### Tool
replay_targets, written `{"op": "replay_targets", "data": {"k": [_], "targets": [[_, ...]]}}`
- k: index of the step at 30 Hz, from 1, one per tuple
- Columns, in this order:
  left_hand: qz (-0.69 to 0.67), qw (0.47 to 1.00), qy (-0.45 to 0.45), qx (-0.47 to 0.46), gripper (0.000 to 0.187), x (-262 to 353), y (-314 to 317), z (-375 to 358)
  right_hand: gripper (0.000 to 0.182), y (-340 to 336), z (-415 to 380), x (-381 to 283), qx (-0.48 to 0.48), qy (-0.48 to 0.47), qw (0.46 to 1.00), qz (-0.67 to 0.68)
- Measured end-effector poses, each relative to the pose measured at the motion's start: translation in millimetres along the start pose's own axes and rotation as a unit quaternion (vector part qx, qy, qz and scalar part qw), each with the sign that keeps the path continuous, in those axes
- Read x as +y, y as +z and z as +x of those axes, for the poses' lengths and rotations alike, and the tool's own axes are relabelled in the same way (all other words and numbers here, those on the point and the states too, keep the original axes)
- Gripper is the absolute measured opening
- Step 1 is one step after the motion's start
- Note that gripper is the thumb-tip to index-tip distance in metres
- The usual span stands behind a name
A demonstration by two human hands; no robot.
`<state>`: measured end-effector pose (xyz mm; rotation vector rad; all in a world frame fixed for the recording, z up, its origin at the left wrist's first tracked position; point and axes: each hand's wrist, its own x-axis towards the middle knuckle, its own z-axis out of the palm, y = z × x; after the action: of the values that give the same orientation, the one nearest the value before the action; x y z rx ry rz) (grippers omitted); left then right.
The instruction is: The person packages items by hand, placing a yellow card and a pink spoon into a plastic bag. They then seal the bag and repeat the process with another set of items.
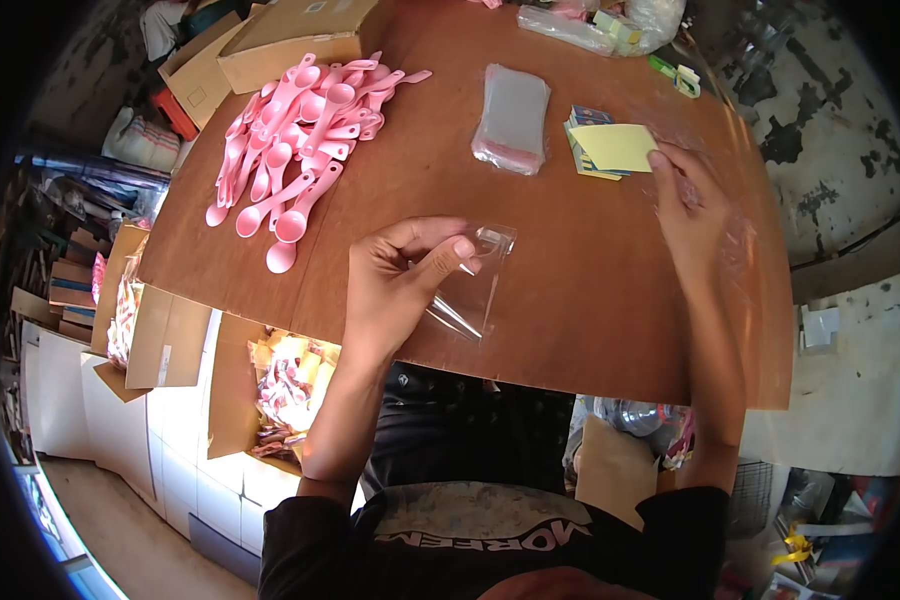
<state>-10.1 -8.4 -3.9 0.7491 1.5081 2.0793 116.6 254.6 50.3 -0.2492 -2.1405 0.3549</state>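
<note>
My left hand (410, 275) is closed on a clear plastic bag (492, 285) near the front of the table, thumb pressed against the fingers. Over a stack of printed cards (598, 174), my right hand (692, 200) pinches a pale yellow card (618, 148) by its right edge. A stack of clear plastic bags (512, 118) lies flat to the left of the cards. Farther left is a heap of pink measuring spoons (295, 140); several of them spread toward the table's front edge.
Cardboard boxes (300, 45) stand at the back left of the brown table (420, 150). At the back right lie a green and white tool (678, 76) and plastic packaging (570, 30). Below the front edge, an open carton (235, 390) holds packed goods.
</note>
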Motion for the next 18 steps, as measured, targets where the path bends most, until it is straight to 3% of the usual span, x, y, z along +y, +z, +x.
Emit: {"op": "replay_targets", "data": {"k": [1, 2, 4, 7, 9, 12, 14, 18], "targets": [[0.002, 1.0, 0.008, 0.005, 0.027, -2, 0, 2, 0.012, -6, -3, -16, 0.061, 0.022, 0.996, 0.053], [-0.021, 1.0, 0.008, 0.005, 0.031, -2, 1, 3, 0.012, -13, -7, -33, 0.059, 0.022, 0.997, 0.054], [0.001, 1.0, 0.002, 0.01, 0.033, 1, 4, 4, 0.014, -22, -14, -60, 0.034, 0.136, 0.953, 0.267], [0.021, 1.0, -0.009, -0.002, 0.035, 4, 10, 3, 0.014, -26, -22, -79, -0.032, 0.092, 0.943, 0.319], [0.02, 1.0, -0.014, -0.016, 0.035, 3, 12, 2, 0.012, -18, -22, -81, -0.021, 0.091, 0.943, 0.319], [-0.013, 0.999, 0.002, -0.03, 0.038, 5, 12, 0, 0.012, -17, -18, -68, -0.078, 0.033, 0.945, 0.316], [-0.055, 0.997, -0.033, -0.035, 0.037, 9, 11, -1, 0.013, -20, -14, -60, -0.139, -0.006, 0.932, 0.334], [-0.084, 0.994, -0.056, -0.045, 0.038, 6, 10, -2, 0.013, -16, -18, -51, -0.141, -0.008, 0.94, 0.31]]}}
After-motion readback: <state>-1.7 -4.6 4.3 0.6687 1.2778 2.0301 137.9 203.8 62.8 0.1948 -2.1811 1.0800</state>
